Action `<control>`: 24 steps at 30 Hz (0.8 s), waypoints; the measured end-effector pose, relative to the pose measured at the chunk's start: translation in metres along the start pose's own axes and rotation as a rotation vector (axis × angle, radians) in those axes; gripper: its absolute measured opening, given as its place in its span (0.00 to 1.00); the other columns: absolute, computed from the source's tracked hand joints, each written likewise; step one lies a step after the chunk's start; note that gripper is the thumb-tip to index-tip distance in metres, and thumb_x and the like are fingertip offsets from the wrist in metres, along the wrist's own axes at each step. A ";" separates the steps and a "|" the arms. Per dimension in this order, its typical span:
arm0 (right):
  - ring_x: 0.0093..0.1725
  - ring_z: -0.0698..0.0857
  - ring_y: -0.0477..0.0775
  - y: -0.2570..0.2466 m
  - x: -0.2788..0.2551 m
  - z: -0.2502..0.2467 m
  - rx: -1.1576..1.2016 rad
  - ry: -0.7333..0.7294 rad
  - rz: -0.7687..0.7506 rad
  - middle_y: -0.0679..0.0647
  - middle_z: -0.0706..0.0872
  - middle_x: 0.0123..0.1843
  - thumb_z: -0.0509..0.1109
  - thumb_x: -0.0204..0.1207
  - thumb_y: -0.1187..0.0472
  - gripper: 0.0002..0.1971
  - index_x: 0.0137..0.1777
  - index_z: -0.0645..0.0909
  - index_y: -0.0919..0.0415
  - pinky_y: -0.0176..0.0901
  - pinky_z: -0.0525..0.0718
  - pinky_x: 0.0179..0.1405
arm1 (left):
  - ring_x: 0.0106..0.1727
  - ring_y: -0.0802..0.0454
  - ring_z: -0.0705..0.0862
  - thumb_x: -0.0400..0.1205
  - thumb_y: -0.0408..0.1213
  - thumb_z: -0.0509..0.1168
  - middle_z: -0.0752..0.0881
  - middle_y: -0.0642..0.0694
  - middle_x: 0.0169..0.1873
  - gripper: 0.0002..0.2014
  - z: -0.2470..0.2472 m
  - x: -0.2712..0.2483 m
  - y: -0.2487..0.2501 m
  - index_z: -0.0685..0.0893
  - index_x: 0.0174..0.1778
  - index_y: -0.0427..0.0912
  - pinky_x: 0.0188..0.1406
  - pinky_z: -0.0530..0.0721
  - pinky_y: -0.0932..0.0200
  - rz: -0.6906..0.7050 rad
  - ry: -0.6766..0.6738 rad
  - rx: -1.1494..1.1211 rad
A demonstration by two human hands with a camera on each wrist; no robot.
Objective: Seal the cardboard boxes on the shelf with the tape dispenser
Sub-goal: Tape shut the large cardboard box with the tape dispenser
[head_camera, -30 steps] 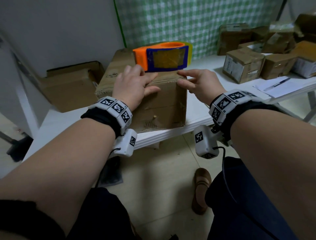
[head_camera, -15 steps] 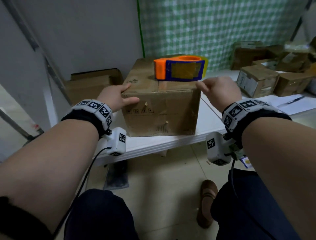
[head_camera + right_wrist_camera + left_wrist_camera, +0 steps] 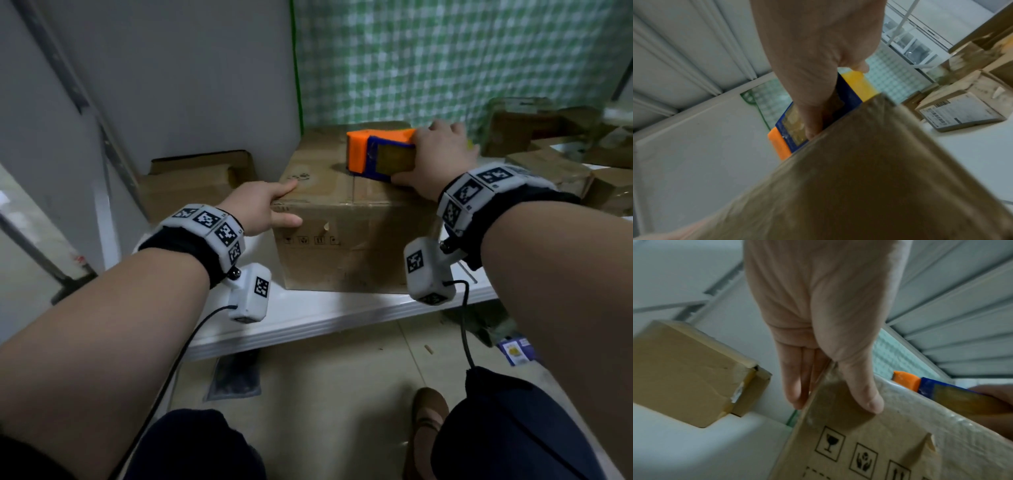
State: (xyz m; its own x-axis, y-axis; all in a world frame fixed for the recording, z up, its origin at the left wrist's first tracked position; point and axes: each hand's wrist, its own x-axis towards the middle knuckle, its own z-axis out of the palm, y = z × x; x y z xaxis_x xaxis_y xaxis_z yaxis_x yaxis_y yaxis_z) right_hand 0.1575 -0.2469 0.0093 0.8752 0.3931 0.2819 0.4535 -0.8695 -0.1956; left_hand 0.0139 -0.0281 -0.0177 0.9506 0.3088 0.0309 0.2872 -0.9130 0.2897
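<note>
Right hand on dispenser, left hand bracing box.
The box point(image 3: 342, 219) sits on the white shelf point(image 3: 308, 318). The right hand point(image 3: 435, 161) clasps the dispenser point(image 3: 376, 154) atop it; the left hand point(image 3: 260, 212) lies at the near-left corner, fingers straight, thumb on the front face.

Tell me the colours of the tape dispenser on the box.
The tape dispenser is orange at the front with a blue body, clearest in the head view.

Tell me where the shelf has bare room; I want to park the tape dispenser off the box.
Bare white shelf shows along the front edge before the big box, and between it and the flat box to its left. To the right, small boxes crowd the shelf. The right hand grips the tape dispenser; the left hand steadies the box corner.
</note>
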 end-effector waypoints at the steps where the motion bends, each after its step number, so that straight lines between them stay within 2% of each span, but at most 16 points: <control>1: 0.75 0.63 0.68 0.005 0.001 0.000 0.037 0.027 0.035 0.61 0.69 0.73 0.75 0.71 0.47 0.29 0.68 0.73 0.59 0.76 0.66 0.69 | 0.68 0.43 0.78 0.76 0.53 0.70 0.75 0.45 0.74 0.38 0.003 0.007 0.008 0.64 0.81 0.54 0.66 0.74 0.54 0.015 -0.003 0.002; 5: 0.73 0.63 0.71 0.031 0.003 -0.003 0.141 0.197 0.126 0.62 0.68 0.71 0.75 0.72 0.51 0.27 0.67 0.70 0.59 0.76 0.70 0.64 | 0.75 0.45 0.71 0.78 0.52 0.69 0.70 0.45 0.77 0.38 0.024 0.046 0.048 0.61 0.82 0.51 0.72 0.69 0.55 0.093 0.029 0.018; 7: 0.72 0.64 0.71 0.047 0.008 -0.008 0.137 0.236 0.130 0.62 0.69 0.71 0.74 0.73 0.51 0.27 0.68 0.70 0.58 0.76 0.72 0.62 | 0.75 0.45 0.71 0.79 0.51 0.67 0.71 0.44 0.77 0.37 0.036 0.066 0.069 0.59 0.82 0.49 0.72 0.69 0.54 0.121 0.035 0.002; 11: 0.71 0.66 0.68 0.076 0.020 -0.012 0.120 0.216 0.137 0.60 0.74 0.68 0.73 0.74 0.50 0.26 0.68 0.70 0.57 0.72 0.75 0.59 | 0.74 0.46 0.72 0.80 0.49 0.67 0.73 0.44 0.76 0.36 0.055 0.102 0.106 0.60 0.82 0.48 0.73 0.70 0.54 0.157 0.051 -0.080; 17: 0.72 0.66 0.66 0.104 0.034 0.000 0.119 0.191 0.209 0.57 0.77 0.66 0.72 0.75 0.48 0.23 0.65 0.73 0.59 0.69 0.75 0.60 | 0.71 0.46 0.76 0.80 0.50 0.68 0.75 0.43 0.73 0.36 0.081 0.145 0.143 0.61 0.82 0.47 0.70 0.74 0.55 0.174 0.090 -0.204; 21: 0.72 0.67 0.65 0.114 0.040 0.008 0.099 0.199 0.213 0.57 0.78 0.66 0.72 0.75 0.48 0.23 0.66 0.73 0.58 0.69 0.75 0.61 | 0.72 0.46 0.76 0.82 0.47 0.65 0.74 0.41 0.74 0.37 0.090 0.163 0.157 0.54 0.83 0.47 0.69 0.75 0.55 0.159 0.070 -0.248; 24: 0.70 0.68 0.66 0.117 0.041 0.013 0.095 0.213 0.210 0.57 0.78 0.64 0.72 0.75 0.48 0.23 0.65 0.73 0.58 0.68 0.76 0.60 | 0.72 0.44 0.75 0.85 0.44 0.59 0.73 0.39 0.74 0.34 0.096 0.173 0.164 0.48 0.84 0.45 0.69 0.76 0.50 0.135 0.027 -0.252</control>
State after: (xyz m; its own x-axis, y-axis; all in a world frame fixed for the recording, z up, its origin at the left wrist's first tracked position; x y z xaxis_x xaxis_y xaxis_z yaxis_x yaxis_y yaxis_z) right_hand 0.2488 -0.3284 -0.0137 0.9009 0.1280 0.4147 0.2894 -0.8893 -0.3542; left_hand 0.2366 -0.1501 -0.0569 0.9738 0.1990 0.1104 0.1164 -0.8523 0.5099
